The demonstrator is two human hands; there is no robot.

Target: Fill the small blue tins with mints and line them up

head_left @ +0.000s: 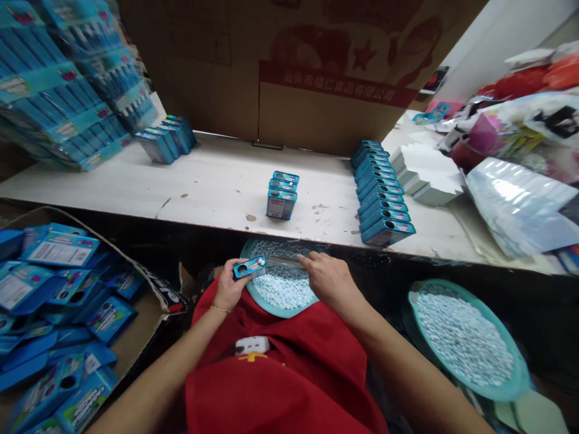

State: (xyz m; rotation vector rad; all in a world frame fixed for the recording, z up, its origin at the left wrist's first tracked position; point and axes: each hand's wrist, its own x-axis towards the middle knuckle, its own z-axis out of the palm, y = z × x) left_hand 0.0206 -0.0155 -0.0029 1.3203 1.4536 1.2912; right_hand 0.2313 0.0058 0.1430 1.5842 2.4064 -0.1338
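Observation:
My left hand (228, 286) is closed around a small blue candy box (249, 267) with a dark round hole in its top. My right hand (328, 276) grips one end of a thin, see-through scoop-like tool (284, 261), whose exact shape is blurred. That tool lies over a teal basin (289, 313) on my lap, filled with small pale blue and white candies (283, 288). The box is held at the basin's left side, close to the tool's far end. On the white bench ahead stand a few similar blue boxes (281, 204) in a short row.
A longer row of blue boxes (384, 205) stands right on the bench (217, 181), beside white cartons (425, 172). Wrapped box stacks (58, 90) rise at left. A carton of flattish blue boxes (67, 289) sits lower left; a second candy basin (520, 377) is lower right.

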